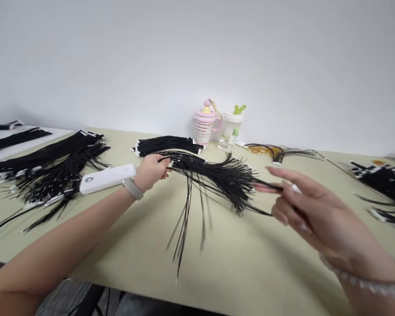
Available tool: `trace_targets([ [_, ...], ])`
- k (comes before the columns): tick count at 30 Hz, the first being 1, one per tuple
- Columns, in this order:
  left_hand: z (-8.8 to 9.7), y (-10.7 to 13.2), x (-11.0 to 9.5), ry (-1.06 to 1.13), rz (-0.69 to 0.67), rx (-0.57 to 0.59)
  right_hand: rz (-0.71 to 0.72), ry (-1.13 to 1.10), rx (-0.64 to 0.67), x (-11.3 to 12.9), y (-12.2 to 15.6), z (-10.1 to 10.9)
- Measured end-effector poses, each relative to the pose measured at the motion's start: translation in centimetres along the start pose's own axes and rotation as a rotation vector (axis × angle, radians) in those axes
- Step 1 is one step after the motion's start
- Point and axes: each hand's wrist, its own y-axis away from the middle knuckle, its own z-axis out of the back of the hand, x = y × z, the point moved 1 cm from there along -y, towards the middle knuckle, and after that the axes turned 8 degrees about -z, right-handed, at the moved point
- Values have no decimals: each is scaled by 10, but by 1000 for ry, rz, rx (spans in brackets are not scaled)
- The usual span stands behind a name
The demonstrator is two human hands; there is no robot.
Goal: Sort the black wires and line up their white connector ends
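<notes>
We see the bundle point(213, 172) held over the middle of the bench point(233, 272), its long axis running nearly crosswise and slanting slightly toward us at the right. Its gathered end points left, its splayed ends right. The wires are thin and black; a few strands point(184, 219) hang loose toward our side. The left hand point(152, 170) pinches the gathered end in its grip; the right hand point(311, 206), somewhat blurred, has its grip closed on several strands extending beyond the splayed ends.
</notes>
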Motion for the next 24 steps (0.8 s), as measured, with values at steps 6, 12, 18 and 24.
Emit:
trace_targets([
  [6,-15,-20,4,-131,1,-146,-20,-69,166,3,25,-7],
  [12,-4,-37,-2,-201,-33,-271,23,189,305,11,19,-10],
  [18,13,-68,-6,-20,63,-124,270,430,480,4,9,-35],
  [24,24,-50,-25,286,122,121,84,-377,114,11,14,-23],
])
